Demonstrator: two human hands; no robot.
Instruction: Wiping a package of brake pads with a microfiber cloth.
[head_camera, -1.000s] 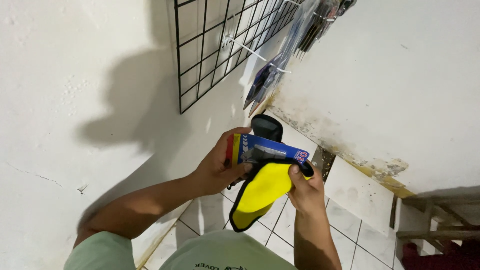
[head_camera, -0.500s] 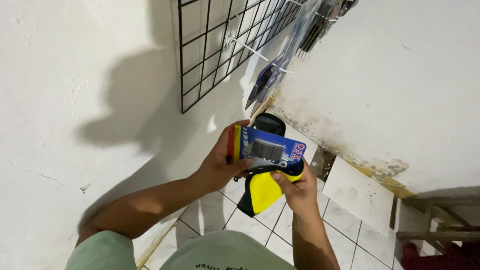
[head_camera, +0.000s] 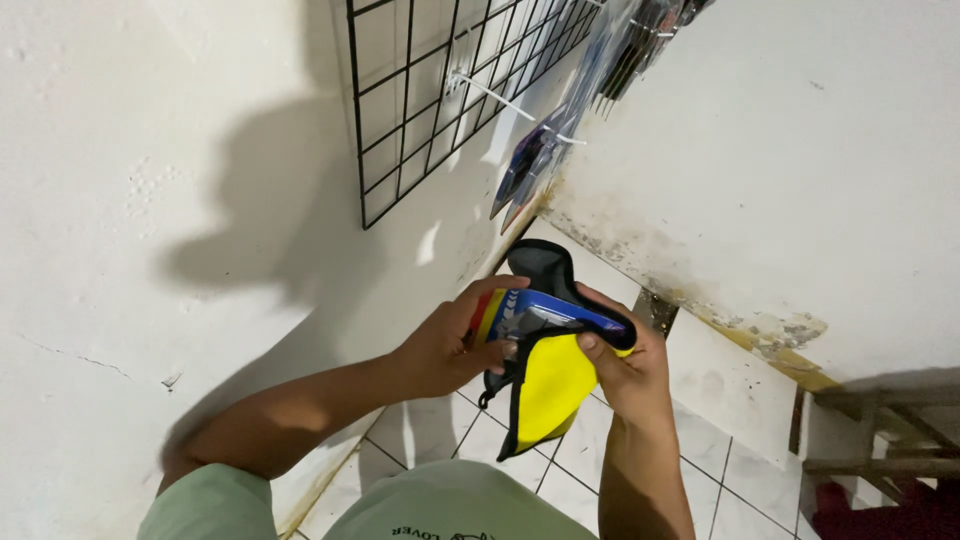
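My left hand (head_camera: 440, 350) has its grip closed on the near end of a flat blue packet (head_camera: 535, 312) with red and yellow stripes at its edge, thumb on top and fingers under; my right hand (head_camera: 625, 365) is closed on the far end of the same packet, thumb pressed on its lower edge, and it also pinches the top of a yellow and black pouch (head_camera: 545, 390) that hangs down from my fingers; the packet lies across the pouch at its dark upper end, held in the air in front of my chest, above the tiled floor (head_camera: 700, 400); I judge that the packet is not yet inside the pouch, since nearly all of its face shows, and I cannot tell whether the pouch's mouth is open; what is left, as I read it, is to bring the two together or part them.

Beyond my hands a black wire grid (head_camera: 440, 100) hangs on the white wall (head_camera: 150, 200) with white hooks, some carrying hanging packets (head_camera: 530, 165); a wooden frame (head_camera: 880, 430) stands at the right; nothing lies between my hands and the grid.
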